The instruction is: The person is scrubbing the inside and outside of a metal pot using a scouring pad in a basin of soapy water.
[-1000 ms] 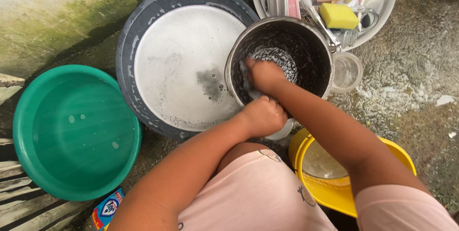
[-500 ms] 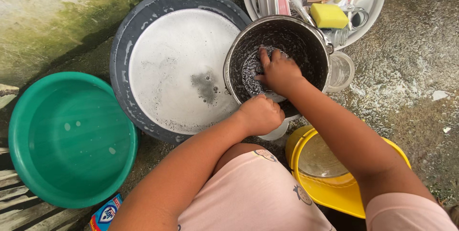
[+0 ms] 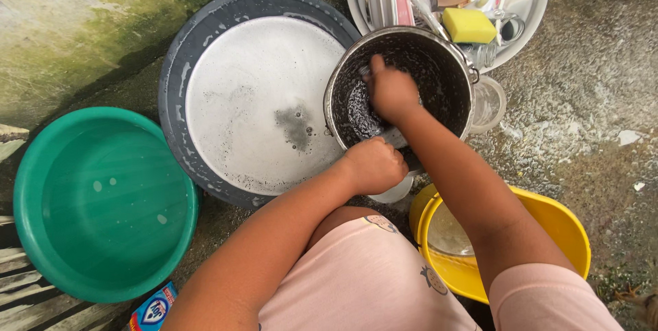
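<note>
A blackened metal pot (image 3: 442, 74) stands tilted toward me on the ground, its inside wet and soapy. My right hand (image 3: 391, 91) is deep inside it, fingers closed on a scrubber that is mostly hidden under the palm and pressed against the pot's bottom. My left hand (image 3: 373, 164) grips the pot's near rim and steadies it. A clear glass (image 3: 488, 105) stands right of the pot.
A grey basin (image 3: 205, 29) of soapy water sits left of the pot, a green basin (image 3: 103, 201) of water further left. A white bowl (image 3: 531, 22) at the top holds dishes, utensils and a yellow sponge (image 3: 468, 25). A yellow bucket (image 3: 555, 228) stands near my right knee.
My right hand has moved from the pot's near left wall across the bottom toward the far side, scrubbing. The left hand has kept its grip on the rim.
</note>
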